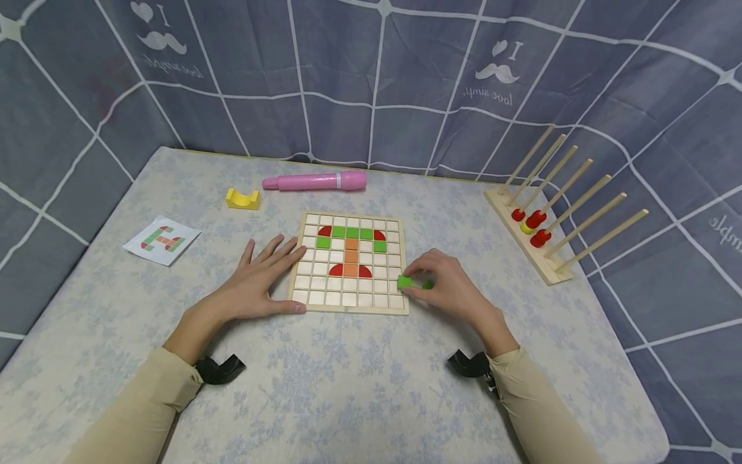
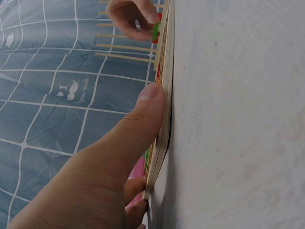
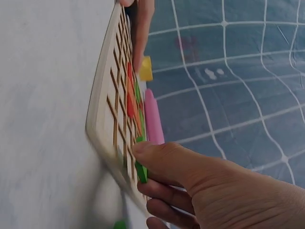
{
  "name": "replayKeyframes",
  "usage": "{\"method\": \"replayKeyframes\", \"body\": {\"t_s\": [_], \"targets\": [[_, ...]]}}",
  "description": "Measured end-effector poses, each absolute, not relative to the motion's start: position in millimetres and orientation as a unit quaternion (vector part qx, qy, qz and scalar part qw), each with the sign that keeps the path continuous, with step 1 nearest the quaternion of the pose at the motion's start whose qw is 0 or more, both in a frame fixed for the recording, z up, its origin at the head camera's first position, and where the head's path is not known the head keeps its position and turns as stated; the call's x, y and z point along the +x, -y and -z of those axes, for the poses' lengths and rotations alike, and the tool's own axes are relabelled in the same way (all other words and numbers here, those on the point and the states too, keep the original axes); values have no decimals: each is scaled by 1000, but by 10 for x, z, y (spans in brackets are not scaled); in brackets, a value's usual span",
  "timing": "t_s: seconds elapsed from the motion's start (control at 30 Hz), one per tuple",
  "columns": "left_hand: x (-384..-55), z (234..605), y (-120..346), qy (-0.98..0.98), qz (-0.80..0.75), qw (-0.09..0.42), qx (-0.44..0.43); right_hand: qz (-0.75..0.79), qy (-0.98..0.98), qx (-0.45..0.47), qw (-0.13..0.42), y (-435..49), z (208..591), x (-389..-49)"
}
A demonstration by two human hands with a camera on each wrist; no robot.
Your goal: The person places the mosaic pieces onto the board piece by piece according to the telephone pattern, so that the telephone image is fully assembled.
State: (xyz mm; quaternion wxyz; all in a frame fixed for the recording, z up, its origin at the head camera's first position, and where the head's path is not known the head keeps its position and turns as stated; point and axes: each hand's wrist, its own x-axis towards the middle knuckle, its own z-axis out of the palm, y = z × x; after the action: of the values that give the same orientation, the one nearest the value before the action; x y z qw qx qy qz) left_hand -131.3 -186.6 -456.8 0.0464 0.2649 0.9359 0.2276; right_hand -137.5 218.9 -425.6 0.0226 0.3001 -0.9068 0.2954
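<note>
A square wooden grid board (image 1: 315,298) lies on the table with flat tiles set in its cells. A row of green tiles (image 1: 352,232) runs between two red rounded tiles (image 1: 324,230) near the top. Orange tiles (image 1: 351,255) form a column below, with red tiles on both sides of its foot. My left hand (image 1: 252,283) touches the board's left edge, fingers spread and straight, thumb at the near corner. My right hand (image 1: 449,283) pinches a green tile (image 3: 141,164) between thumb and fingers over the board's right edge. Another green piece (image 1: 428,284) shows on the table beneath that hand.
At the left lies a printed card (image 1: 152,250) picturing a similar tile pattern. Behind the board are a yellow curved block (image 1: 243,201) and a pink stick (image 1: 310,182). A wooden peg stand (image 1: 524,241) with red and yellow beads stands at the right. A curtain (image 1: 342,71) hangs behind the table.
</note>
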Motion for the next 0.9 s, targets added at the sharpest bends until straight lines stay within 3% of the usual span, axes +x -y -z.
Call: {"method": "replayKeyframes", "body": {"t_s": [0.43, 0.9], "targets": [[-1307, 4543, 1862, -937, -223, 49, 263, -255, 910, 325, 18, -1255, 4214, -1491], [-1319, 4551, 1879, -937, -220, 50, 267, -236, 905, 355, 18, -941, 4292, -1435]]}}
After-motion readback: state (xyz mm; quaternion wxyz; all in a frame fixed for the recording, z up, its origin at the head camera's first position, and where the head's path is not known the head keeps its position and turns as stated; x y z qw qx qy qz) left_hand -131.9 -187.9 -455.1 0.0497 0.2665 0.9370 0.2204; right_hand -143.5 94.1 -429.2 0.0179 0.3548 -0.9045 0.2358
